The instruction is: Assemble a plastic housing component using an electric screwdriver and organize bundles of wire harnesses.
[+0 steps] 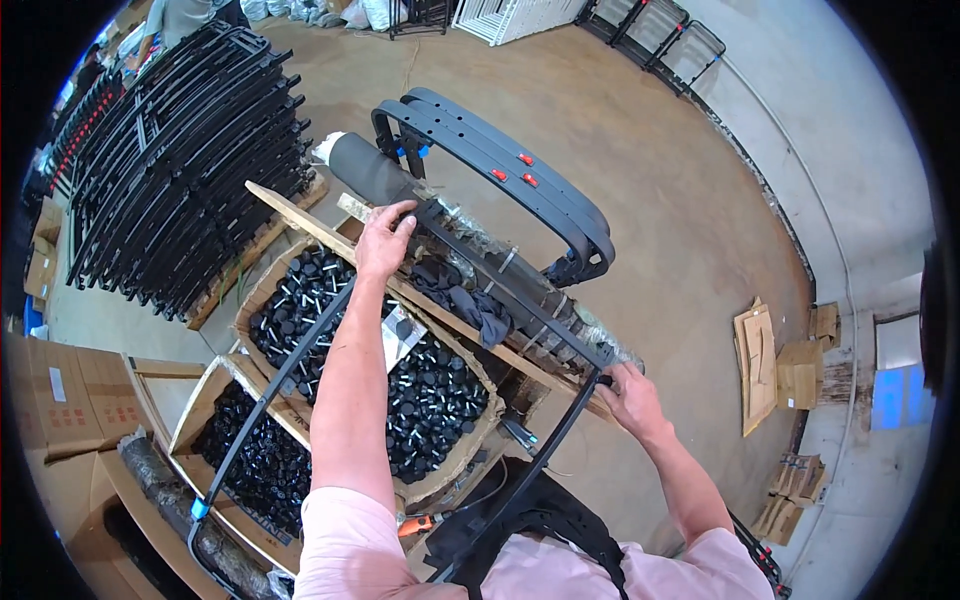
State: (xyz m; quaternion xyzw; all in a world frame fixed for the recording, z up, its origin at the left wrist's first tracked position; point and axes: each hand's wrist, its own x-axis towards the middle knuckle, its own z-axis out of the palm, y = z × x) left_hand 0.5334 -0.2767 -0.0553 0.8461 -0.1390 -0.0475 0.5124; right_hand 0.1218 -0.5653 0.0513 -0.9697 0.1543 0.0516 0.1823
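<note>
A black metal tube frame (510, 290) lies slantwise across the workbench in front of me, its two long side tubes running back toward my body. My left hand (383, 240) is closed at its far left corner, thumb and index finger by the end of the crossbar. At the right corner my right hand (633, 398) is closed round the tube, with part of its grip hidden. Under the crossbar lies a long roll (368, 170) padded with grey foam and wrapped in clear film. A dark cloth (470, 305) rests between the roll and a wooden board (300, 215).
Boxes of black-headed bolts (430, 400) and small black parts (250, 450) sit below my left arm. An orange-handled tool (418, 524) lies near my body. Beyond the roll stands a curved black frame (500, 165) with red clips. Stacked black frames (190, 160) fill the far left.
</note>
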